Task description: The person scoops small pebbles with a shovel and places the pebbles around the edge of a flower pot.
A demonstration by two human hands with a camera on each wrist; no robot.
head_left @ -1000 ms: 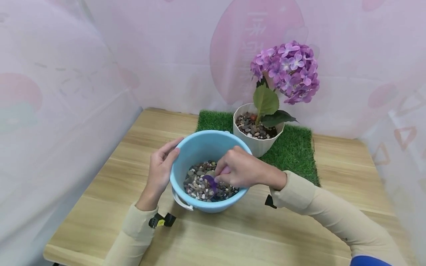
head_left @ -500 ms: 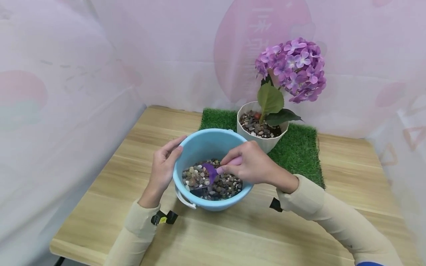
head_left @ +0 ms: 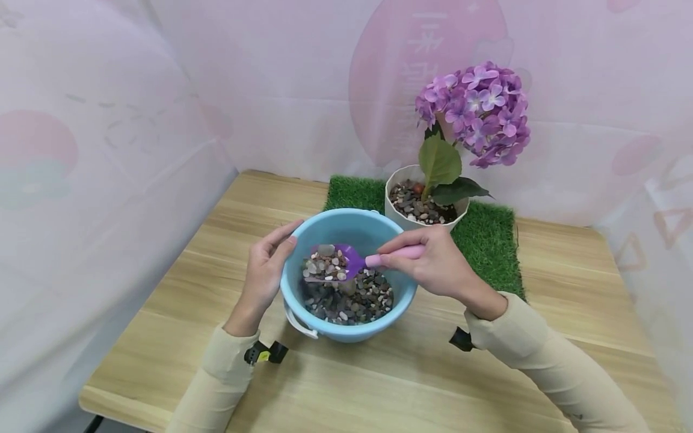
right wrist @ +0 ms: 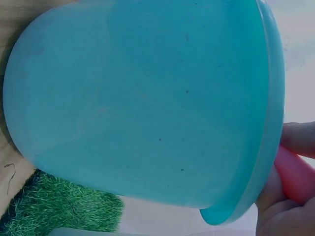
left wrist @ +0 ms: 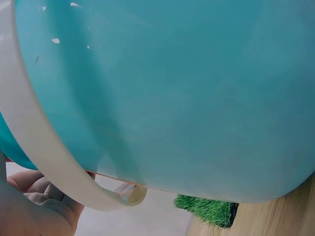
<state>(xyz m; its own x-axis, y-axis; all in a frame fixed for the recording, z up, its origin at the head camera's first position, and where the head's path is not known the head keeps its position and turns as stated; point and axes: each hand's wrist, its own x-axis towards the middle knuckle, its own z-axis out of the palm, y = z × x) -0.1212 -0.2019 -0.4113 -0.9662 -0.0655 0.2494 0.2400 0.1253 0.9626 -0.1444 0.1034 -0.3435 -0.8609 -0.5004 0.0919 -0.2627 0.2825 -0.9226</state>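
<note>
A light blue bucket (head_left: 349, 332) with pebbles (head_left: 352, 304) in its bottom stands on the wooden table. My left hand (head_left: 263, 270) grips the bucket's left rim, thumb on top. In the left wrist view that hand (left wrist: 47, 204) shows behind the white bucket handle (left wrist: 54, 152). My right hand (head_left: 435, 258) holds a small shovel by its pink grip (head_left: 397, 257) over the bucket's right rim. The shovel's purple blade (head_left: 353, 262) carries a heap of pebbles above those in the bucket. In the right wrist view, fingers and thumb close round the pink grip (right wrist: 295, 174) at the rim.
Behind the bucket, a white flowerpot (head_left: 397, 207) with pebbles and a purple hydrangea (head_left: 479, 114) stands on a green turf mat (head_left: 495, 249). Pale printed sheets (head_left: 281, 84) hang round the table (head_left: 178, 313).
The shovel has come up out of the pebbles with a load on its blade, and my right hand has moved right and slightly up. My left hand stays on the rim.
</note>
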